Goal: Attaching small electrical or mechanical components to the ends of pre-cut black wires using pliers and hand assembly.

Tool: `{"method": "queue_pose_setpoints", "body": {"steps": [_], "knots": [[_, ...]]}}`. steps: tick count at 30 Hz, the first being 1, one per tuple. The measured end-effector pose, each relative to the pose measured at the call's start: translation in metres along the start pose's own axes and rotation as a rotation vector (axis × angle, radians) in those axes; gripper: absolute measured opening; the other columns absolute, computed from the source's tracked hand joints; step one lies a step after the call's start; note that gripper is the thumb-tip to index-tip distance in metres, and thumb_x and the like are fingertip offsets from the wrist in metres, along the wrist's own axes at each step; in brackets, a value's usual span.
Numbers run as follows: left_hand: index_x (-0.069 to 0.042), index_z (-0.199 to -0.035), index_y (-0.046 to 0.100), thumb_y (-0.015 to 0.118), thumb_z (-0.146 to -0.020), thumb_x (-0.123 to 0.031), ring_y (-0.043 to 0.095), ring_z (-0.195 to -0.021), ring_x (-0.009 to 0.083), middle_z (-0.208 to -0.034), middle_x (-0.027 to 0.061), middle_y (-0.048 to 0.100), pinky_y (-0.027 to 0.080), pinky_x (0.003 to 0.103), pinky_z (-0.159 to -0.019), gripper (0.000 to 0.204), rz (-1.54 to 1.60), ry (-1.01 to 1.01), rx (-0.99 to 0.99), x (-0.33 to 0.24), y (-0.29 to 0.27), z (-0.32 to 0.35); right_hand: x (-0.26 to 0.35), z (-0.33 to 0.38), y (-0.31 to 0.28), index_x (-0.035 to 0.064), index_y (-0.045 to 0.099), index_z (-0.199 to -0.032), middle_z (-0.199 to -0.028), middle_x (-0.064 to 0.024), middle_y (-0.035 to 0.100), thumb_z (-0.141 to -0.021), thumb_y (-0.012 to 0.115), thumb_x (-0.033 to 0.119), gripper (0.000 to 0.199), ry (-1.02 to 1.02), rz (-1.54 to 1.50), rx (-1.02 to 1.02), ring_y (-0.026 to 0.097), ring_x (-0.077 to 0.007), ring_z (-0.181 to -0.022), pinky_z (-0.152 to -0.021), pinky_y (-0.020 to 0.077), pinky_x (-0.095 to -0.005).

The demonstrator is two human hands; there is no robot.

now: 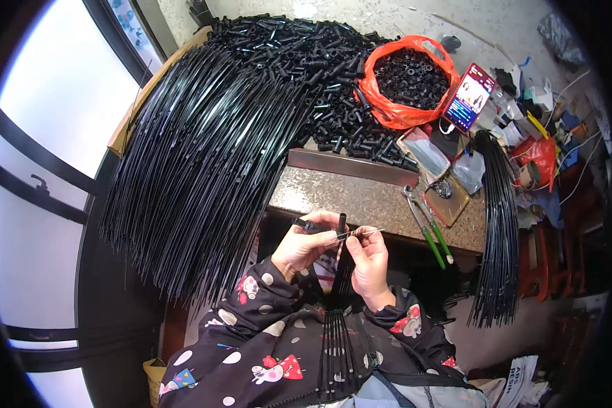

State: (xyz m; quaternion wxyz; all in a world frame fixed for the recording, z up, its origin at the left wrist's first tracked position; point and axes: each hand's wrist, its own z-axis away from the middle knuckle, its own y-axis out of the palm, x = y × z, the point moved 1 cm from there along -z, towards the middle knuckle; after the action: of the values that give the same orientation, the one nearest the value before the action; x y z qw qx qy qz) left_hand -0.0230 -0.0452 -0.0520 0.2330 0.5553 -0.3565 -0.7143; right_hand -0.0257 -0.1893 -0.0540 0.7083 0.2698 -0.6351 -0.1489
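My left hand [304, 243] grips a short black plastic tube [341, 225] and another black piece near the edge of the speckled stone counter [360, 198]. My right hand [368, 258] pinches a thin wire [364, 233] that meets the tube. A bundle of thin black rods [336, 347] rests on my lap below both hands and reaches up between them. Both sleeves are dark with a spotted pattern.
A big fan of long black rods [197, 156] hangs over the counter's left side. Behind it lies a heap of black tubes [319, 75] and an orange bag of black rings [409, 80]. A phone [469, 96], green-handled pliers [430, 231] and a second rod bundle [500, 231] sit at the right.
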Motion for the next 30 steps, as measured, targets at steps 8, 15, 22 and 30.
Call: {"method": "queue_pose_setpoints", "body": {"steps": [8,15,22,30], "knots": [[-0.001,-0.105,0.056,0.063,-0.076,0.001,0.059,-0.083,0.0135,-0.093,0.006,0.06,0.05,0.026,-0.072,0.03,-0.106,0.062,-0.01,0.002,0.004,0.003,-0.001,-0.003,0.0,0.0025,0.046,-0.099,-0.086,-0.0034,0.053,-0.084,0.06,0.008,0.021,-0.064,0.069,-0.023,0.053,-0.0094,-0.072,-0.066,0.0467,-0.0223],[0.0,-0.098,0.058,0.07,-0.07,-0.001,0.054,-0.072,0.0072,-0.084,0.0006,0.058,0.044,0.02,-0.065,0.03,-0.813,0.486,-0.137,-0.001,0.017,0.011,-0.001,0.001,0.002,0.0033,0.048,-0.099,-0.092,-0.0024,0.054,-0.084,0.059,0.007,0.019,-0.11,0.104,-0.022,0.051,-0.0082,-0.084,-0.078,0.0414,-0.0216],[-0.003,-0.093,0.059,0.067,-0.074,-0.006,0.055,-0.071,0.0106,-0.084,0.0022,0.061,0.044,0.023,-0.065,0.021,-0.137,0.153,-0.102,0.006,0.019,0.018,-0.006,-0.004,-0.007,0.0051,0.049,-0.094,-0.089,-0.001,0.057,-0.084,0.06,0.008,0.015,0.211,-0.136,0.19,0.054,-0.0081,-0.082,-0.078,0.0436,-0.0224],[0.003,-0.09,0.062,0.067,-0.074,-0.003,0.058,-0.066,0.0131,-0.079,0.006,0.061,0.047,0.024,-0.06,0.018,-0.794,0.222,0.007,-0.026,0.023,0.014,-0.008,-0.006,-0.013,0.0036,0.052,-0.096,-0.092,-0.0026,0.059,-0.085,0.059,0.014,0.016,0.26,-0.188,0.244,0.056,-0.0093,-0.083,-0.077,0.046,-0.0233]]}}
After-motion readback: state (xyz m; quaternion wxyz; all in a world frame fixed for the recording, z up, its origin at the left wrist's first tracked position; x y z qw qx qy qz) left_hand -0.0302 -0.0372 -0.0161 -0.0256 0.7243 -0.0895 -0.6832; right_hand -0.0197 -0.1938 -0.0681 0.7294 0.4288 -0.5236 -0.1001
